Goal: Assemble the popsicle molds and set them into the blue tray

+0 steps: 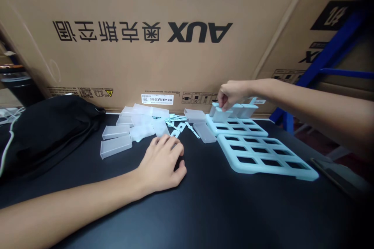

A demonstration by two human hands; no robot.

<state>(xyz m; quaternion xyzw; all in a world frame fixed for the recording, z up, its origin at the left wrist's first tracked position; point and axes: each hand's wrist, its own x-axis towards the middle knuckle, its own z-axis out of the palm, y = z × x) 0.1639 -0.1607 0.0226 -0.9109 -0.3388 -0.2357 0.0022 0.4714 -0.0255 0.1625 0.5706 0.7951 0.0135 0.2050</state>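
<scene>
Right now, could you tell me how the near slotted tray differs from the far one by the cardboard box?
The near tray has every slot open, while the far tray has clear cups standing along its back row. No hand touches the near tray; over the far tray, the right hand grips a cup. Both are pale blue, with rectangular slots, flat on the black table.

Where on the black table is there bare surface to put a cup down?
Bare table lies in front of the left hand and near the light-blue tray. It is crowded between the loose clear cups and the far tray, where the right hand works; the black bag fills the left.
</scene>
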